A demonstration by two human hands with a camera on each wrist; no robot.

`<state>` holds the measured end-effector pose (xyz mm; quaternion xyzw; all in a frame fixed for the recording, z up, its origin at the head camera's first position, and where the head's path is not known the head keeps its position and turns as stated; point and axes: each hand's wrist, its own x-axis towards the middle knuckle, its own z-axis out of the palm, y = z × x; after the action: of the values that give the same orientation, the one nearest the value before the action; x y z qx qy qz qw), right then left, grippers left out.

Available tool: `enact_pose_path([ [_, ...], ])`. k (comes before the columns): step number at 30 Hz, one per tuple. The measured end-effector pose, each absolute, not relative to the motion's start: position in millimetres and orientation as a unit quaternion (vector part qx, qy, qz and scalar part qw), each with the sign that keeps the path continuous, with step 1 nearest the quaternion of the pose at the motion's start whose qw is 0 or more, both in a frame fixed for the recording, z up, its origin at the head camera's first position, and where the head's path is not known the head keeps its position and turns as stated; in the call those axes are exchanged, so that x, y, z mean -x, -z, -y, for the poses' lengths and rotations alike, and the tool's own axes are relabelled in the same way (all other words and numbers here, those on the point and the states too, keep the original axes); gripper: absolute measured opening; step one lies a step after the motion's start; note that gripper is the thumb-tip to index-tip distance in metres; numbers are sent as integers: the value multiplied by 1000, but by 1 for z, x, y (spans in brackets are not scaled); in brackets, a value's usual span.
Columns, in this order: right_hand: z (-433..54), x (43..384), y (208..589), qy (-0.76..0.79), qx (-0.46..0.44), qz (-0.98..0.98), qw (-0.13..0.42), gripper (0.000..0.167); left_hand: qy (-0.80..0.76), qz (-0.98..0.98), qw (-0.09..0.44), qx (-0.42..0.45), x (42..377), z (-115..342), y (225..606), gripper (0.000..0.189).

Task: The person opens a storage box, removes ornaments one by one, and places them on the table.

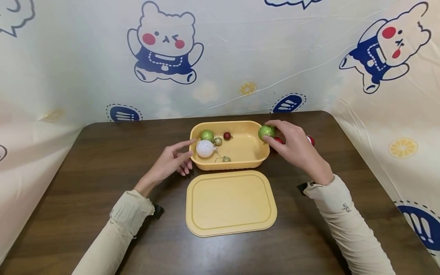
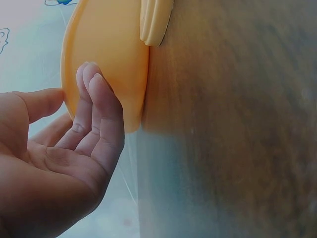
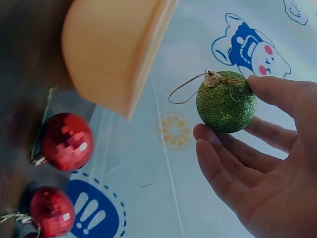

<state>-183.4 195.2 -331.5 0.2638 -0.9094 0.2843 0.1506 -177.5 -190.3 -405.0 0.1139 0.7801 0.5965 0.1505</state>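
A glittery green Christmas bauble with a gold cord loop is pinched between the thumb and fingers of my right hand, above the right end of a yellow plastic box. Inside the box lie another green bauble, a white speckled one, a small dark red one and small gold ones. My left hand touches the left end of the box with thumb and index finger extended. In the left wrist view its other fingers bend loosely beside the box wall.
A yellow lid lies flat on the brown table in front of the box. Shiny red baubles sit on the table just right of the box, partly hidden by my right hand in the head view. A printed cloth hangs behind.
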Motion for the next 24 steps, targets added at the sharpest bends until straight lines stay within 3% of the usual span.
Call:
enact_pose_path([
  [14,-233,175,343,-274,-216,925,149,39,-598,-779,150,-112,177,189,403,49],
  [24,-248,174,359,-261,-205,940,83,34,-595,-783,149,-109,177,189,403,48],
])
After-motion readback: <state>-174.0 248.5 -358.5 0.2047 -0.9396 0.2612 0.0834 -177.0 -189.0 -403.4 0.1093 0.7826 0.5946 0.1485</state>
